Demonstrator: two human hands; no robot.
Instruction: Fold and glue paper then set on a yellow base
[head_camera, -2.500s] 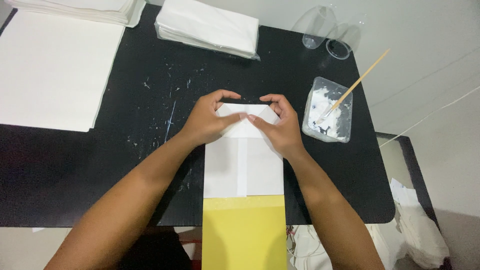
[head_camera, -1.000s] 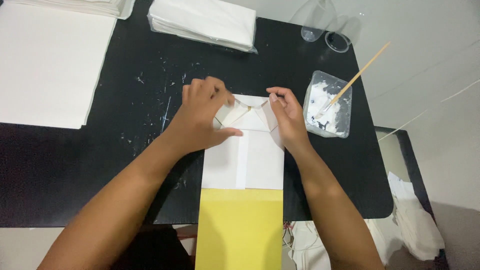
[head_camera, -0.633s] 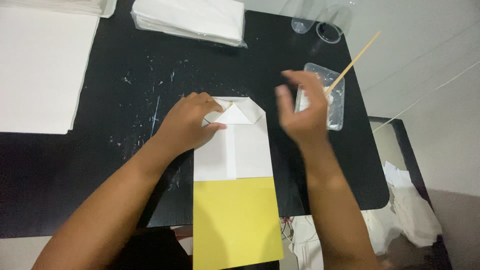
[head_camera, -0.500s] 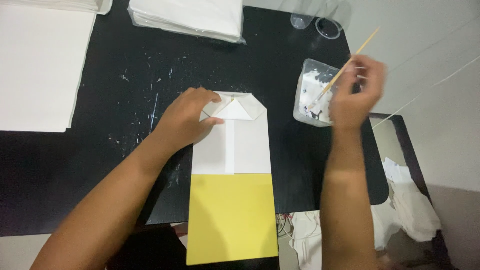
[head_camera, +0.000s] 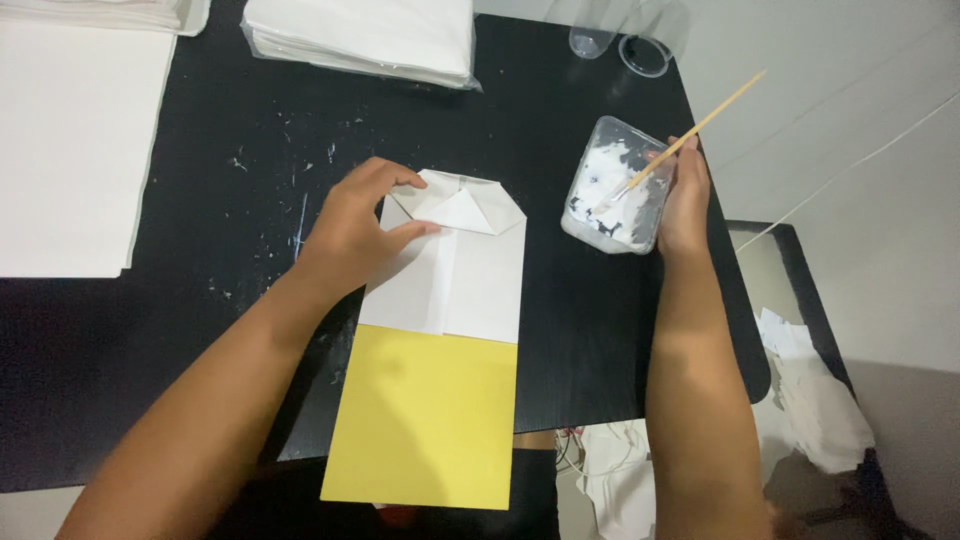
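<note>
The folded white paper bag is pressed flat near the desk's front edge by the left hand, fingers spread. The wooden stick is pinched by the right hand over the paste tub near the right edge. Little paste should be taken while the flaps are kept down.

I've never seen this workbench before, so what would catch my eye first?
The bright yellow sheet at the near edge of the black table, under a folded white paper pinned by the left hand. To the right, the right hand holds a thin wooden stick in a clear tub of white paste.
</note>
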